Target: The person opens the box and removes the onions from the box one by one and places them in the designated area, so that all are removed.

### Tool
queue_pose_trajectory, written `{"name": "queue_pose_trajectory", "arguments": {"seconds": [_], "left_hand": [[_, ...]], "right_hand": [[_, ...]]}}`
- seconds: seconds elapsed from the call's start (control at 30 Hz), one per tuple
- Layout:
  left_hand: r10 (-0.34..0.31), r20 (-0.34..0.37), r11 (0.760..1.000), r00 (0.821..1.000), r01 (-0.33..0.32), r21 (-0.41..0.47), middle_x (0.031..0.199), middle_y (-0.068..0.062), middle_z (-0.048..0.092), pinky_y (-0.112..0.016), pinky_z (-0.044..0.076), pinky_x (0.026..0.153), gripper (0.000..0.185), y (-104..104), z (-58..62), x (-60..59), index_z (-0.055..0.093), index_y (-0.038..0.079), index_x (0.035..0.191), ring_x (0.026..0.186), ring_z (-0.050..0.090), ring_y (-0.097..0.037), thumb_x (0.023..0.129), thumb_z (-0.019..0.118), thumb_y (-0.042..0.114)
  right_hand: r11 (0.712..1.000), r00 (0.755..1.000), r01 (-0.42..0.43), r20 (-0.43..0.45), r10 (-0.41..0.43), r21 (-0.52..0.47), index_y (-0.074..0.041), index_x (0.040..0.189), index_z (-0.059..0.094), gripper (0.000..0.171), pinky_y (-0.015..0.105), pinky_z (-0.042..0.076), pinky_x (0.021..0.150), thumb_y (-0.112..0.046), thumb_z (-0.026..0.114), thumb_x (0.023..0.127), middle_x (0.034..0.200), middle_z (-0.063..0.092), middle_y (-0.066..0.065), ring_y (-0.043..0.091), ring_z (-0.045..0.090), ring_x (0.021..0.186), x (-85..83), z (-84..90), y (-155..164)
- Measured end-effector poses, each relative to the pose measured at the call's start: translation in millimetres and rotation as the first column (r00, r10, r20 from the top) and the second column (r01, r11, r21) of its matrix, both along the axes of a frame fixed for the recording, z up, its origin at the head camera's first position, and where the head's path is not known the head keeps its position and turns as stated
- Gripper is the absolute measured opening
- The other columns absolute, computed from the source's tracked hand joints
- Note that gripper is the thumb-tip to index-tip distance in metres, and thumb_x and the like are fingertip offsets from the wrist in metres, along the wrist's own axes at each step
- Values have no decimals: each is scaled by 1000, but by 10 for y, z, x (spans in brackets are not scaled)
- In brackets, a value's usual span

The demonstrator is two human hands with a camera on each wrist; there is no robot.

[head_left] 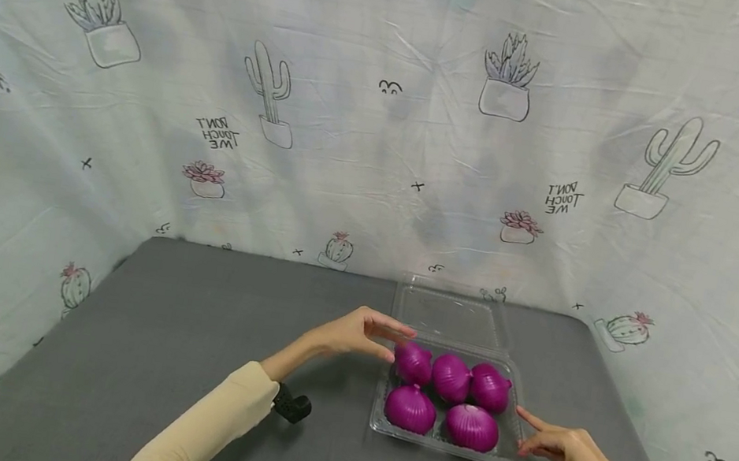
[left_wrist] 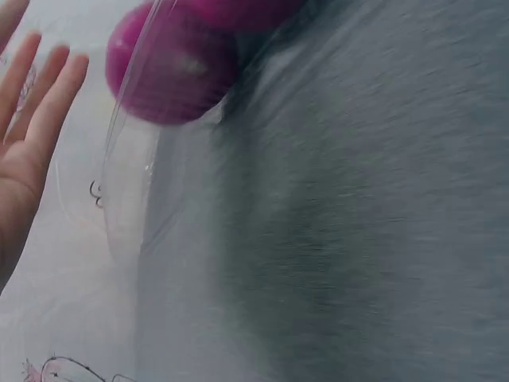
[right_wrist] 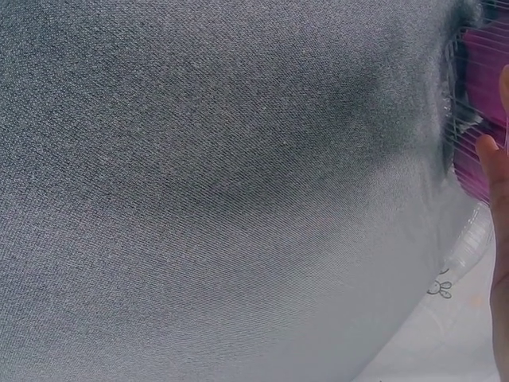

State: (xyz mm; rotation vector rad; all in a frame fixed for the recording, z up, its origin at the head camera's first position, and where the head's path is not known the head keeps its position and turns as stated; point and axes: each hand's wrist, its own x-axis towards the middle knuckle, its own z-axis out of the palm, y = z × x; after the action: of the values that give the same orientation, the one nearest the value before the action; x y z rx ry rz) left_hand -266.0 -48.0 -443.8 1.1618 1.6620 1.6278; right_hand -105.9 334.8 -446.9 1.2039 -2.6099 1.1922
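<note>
Covering the back and both sides, a pale cloth [head_left: 382,145] printed with potted cacti hangs around a grey bench [head_left: 178,361]. On the bench, right of centre, sits a clear plastic tray [head_left: 383,424] with its lid folded back, holding five purple onions [head_left: 451,377]. The left hand [head_left: 357,332] has relaxed fingers touching the rear-left onion. The right hand [head_left: 559,450], loosely open, rests against the tray's front right corner, gripping nothing.

My head view looks forward and down over the grey table [head_left: 182,330]. Both wrist views sit close, sharing the clear tray [left_wrist: 127,199] edge.
</note>
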Motion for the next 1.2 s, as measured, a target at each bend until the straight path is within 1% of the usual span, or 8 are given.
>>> {"name": "queue_pose_trajectory", "arguments": {"seconds": [0.17, 0.27, 0.4, 0.5, 0.67, 0.9, 1.07, 1.2], "left_hand": [[-159, -7, 987, 987, 159, -29, 136, -33, 44, -39, 45, 99, 50, 172, 65, -232, 48, -13, 132, 128, 42, -43, 86, 66, -8], [-249, 42, 967, 968, 251, -53, 138, -33, 41, -39, 42, 102, 50, 278, 103, -339, 46, -14, 133, 129, 39, -45, 86, 62, -11], [-333, 114, 935, 936, 343, -90, 142, -29, 38, -39, 40, 103, 52, 406, 118, -430, 42, -12, 137, 133, 35, -42, 88, 58, -14], [-354, 139, 919, 925, 371, -131, 144, -24, 39, -39, 39, 105, 54, 480, 112, -467, 41, -10, 138, 135, 38, -33, 87, 58, -15], [-357, 135, 903, 924, 379, -202, 144, -20, 42, -40, 34, 108, 55, 562, 78, -492, 44, -10, 137, 134, 41, -24, 85, 60, -15], [-371, 152, 870, 916, 400, -287, 146, -18, 41, -29, 37, 106, 59, 618, 59, -537, 42, -9, 138, 133, 42, -17, 83, 62, -18], [-409, 188, 827, 893, 450, -338, 145, -21, 42, -30, 38, 104, 61, 663, 83, -566, 42, -12, 137, 132, 43, -18, 81, 61, -21], [-398, 197, 781, 896, 444, -440, 132, -15, 55, -28, 45, 97, 52, 717, 110, -574, 53, -10, 127, 123, 50, -15, 78, 66, -20]], "right_hand": [[1000, 1000, -7, 6, 7, -21, -9, 93, 70, 25, 13, 49, 79, -3, 80, 71, 142, 36, -10, 9, 65, 99, -3, -8, 16], [999, 1000, -13, 17, 14, -34, -7, 94, 70, 24, 14, 50, 79, -3, 79, 71, 142, 36, -9, 10, 65, 101, -1, -20, 18], [999, 999, -21, 36, 22, -45, -4, 95, 70, 24, 16, 51, 78, -4, 79, 72, 143, 35, -9, 11, 66, 99, 0, -34, 15], [998, 998, -26, 55, 29, -56, -3, 95, 70, 24, 20, 53, 77, -4, 78, 73, 144, 35, -8, 14, 67, 97, -7, -33, 8], [997, 996, -26, 82, 31, -70, -5, 94, 69, 23, 24, 54, 76, -3, 78, 73, 143, 35, -6, 17, 68, 96, -12, -39, -9], [998, 997, -8, 79, 14, -65, -5, 93, 69, 22, 20, 53, 78, -2, 78, 73, 144, 36, -8, 16, 68, 96, -14, -51, -3], [998, 997, 2, 73, 3, -62, -5, 93, 70, 23, 19, 52, 77, -3, 78, 73, 144, 36, -7, 16, 68, 95, -10, -50, 10], [998, 997, 7, 74, -2, -62, -6, 93, 69, 22, 18, 52, 77, -4, 79, 73, 144, 36, -7, 16, 68, 95, -9, -49, 20]]}}
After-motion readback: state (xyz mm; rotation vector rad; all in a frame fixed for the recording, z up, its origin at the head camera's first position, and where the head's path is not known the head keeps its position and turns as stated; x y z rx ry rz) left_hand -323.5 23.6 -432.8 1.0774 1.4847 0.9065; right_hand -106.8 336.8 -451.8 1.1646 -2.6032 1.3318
